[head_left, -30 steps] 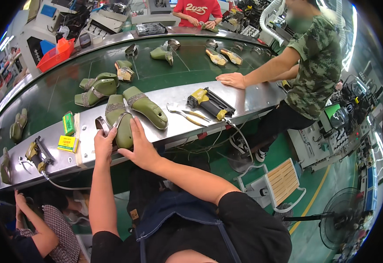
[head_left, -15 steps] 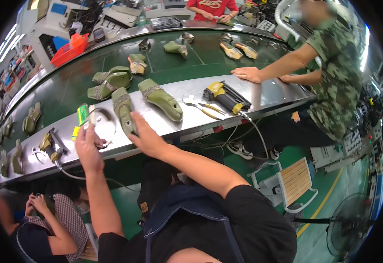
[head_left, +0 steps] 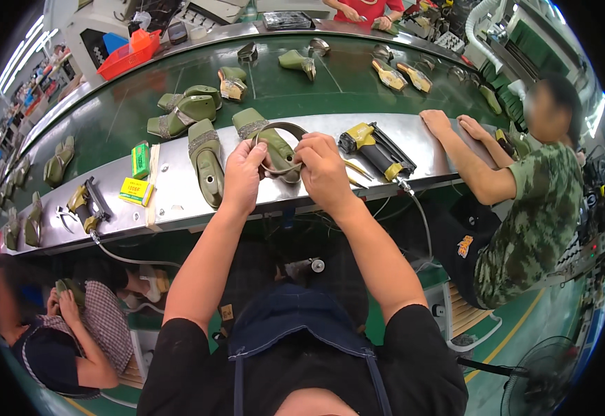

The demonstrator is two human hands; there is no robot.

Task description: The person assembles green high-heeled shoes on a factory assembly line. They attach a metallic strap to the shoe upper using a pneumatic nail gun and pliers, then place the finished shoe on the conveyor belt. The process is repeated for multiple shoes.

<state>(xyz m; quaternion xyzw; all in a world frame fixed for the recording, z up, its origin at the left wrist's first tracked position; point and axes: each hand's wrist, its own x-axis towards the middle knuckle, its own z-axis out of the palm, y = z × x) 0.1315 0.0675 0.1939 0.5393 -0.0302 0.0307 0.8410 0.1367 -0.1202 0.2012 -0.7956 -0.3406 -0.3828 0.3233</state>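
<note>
Between my two hands, above the metal bench edge (head_left: 171,197), is a grey-brown band (head_left: 285,127) bent into a loop. My left hand (head_left: 245,173) pinches its left side and my right hand (head_left: 325,170) pinches its right side. Behind the loop lies a green shoe last (head_left: 248,118) with a speckled strap, partly hidden by the band and my right hand. Another green last (head_left: 209,166) with a similar strap lies just left of my left hand. To the right of my right hand are yellow-handled pliers (head_left: 359,173), partly covered, and a yellow-and-black air stapler (head_left: 379,149).
Green (head_left: 140,161) and yellow (head_left: 137,191) small boxes sit left, near a second air stapler (head_left: 88,208) with a hose. More lasts (head_left: 190,111) rest on the green belt (head_left: 275,90). A co-worker (head_left: 531,201) in camouflage sits right; another (head_left: 74,333) sits lower left.
My right hand has left the strapped last and taken hold of the band. My left hand has carried the band right. The right-hand co-worker has sat down, and the view has shifted.
</note>
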